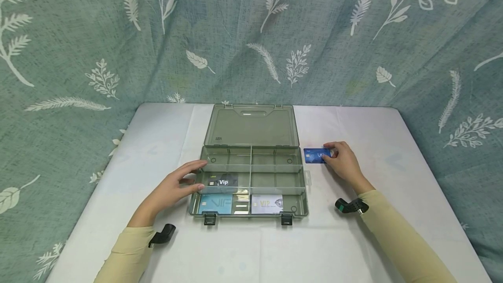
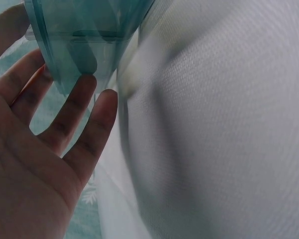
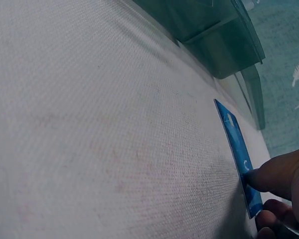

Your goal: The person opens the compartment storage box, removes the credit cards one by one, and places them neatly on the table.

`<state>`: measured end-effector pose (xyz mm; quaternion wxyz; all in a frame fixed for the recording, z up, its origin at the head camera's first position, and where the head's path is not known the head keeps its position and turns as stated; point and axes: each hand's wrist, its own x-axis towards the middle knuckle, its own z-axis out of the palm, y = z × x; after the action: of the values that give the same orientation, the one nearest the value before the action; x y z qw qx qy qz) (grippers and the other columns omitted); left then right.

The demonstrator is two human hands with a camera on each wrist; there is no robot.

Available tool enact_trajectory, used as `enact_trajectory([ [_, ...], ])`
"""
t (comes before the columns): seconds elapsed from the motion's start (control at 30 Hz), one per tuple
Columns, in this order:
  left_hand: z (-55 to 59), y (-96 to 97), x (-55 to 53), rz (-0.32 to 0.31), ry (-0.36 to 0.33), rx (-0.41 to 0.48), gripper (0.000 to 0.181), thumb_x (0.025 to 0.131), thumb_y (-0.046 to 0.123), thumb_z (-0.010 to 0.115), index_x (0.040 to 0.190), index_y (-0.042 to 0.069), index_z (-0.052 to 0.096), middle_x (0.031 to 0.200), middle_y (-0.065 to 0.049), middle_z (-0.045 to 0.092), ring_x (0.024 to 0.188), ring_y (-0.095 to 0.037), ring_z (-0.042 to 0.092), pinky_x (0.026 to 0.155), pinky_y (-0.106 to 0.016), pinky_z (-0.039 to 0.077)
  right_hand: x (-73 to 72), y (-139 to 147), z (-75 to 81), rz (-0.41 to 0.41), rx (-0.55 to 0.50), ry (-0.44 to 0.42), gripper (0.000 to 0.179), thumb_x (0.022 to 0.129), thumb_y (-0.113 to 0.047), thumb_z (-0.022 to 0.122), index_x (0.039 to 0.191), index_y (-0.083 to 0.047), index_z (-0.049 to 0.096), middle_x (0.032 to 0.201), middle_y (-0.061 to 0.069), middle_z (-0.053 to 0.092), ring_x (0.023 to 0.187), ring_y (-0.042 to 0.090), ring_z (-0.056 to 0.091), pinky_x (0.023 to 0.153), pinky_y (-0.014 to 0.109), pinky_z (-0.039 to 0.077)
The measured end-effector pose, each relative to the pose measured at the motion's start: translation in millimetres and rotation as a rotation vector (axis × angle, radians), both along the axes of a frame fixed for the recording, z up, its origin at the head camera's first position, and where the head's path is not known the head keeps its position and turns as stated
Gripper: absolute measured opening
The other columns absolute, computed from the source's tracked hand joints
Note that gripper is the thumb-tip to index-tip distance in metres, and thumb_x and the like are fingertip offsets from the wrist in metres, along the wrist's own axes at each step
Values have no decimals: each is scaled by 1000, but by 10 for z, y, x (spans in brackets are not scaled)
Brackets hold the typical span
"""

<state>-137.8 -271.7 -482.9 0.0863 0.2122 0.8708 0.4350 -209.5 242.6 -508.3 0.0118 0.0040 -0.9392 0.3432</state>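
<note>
A blue VIP card [image 1: 313, 155] is just right of the box, its right end pinched between the thumb and fingers of my right hand [image 1: 346, 163]. In the right wrist view the card [image 3: 234, 144] is seen almost edge-on at the table; whether it touches the cloth I cannot tell. My left hand [image 1: 173, 189] rests at the left rim of a translucent grey-green compartment box [image 1: 305, 204], fingers spread and fairly straight beside its wall [image 2: 104, 55]. Inside lie a black Vip card [image 1: 232, 180] in the middle-left compartment, a light blue card [image 1: 216, 204] front left and a white card [image 1: 266, 204] front right.
The box's lid [image 1: 251, 128] is swung back, lying behind it. Two dark latches [image 1: 210, 219] hang at the front edge. A white cloth covers the table [image 1: 251, 252], and a green leaf-patterned curtain [image 1: 235, 34] hangs behind it.
</note>
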Motion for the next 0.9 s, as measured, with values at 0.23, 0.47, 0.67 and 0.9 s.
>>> enact_trajectory([
  [0.23, 5, 9, -3, -5, 2, 9, 67, 95, 23, 75, 154, 11, 46, 161, -5, 38, 142, -27, 41, 106, -43, 50, 18, 9, -10, -7, -5, 5, 40, 95, -12, 71, 131, 2, 63, 117, 20, 53, 86, 26, 50, 71, 35, 39],
  [0.47, 2, 10, -5, -4, 7, 18, 67, 94, 20, 75, 153, 9, 46, 160, -9, 39, 142, -29, 42, 106, -44, 50, 48, 16, 12, -20, -14, 12, 39, 95, -14, 70, 130, 1, 63, 116, 19, 55, 85, 26, 50, 70, 33, 41],
  [0.67, 0, 3, 2, 1, 4, 15, 67, 95, 21, 75, 153, 9, 45, 160, -6, 39, 142, -31, 41, 106, -49, 50, 73, 41, 35, -7, -20, 16, 38, 96, -14, 68, 130, 2, 63, 115, 19, 59, 90, 27, 54, 73, 36, 44],
  [0.9, 9, 7, 7, -3, -1, 16, 67, 95, 22, 75, 154, 10, 45, 161, -7, 38, 142, -29, 41, 106, -45, 50, 116, 65, 86, 26, -41, 17, 35, 99, -15, 65, 129, 2, 64, 114, 21, 64, 97, 33, 61, 82, 43, 50],
])
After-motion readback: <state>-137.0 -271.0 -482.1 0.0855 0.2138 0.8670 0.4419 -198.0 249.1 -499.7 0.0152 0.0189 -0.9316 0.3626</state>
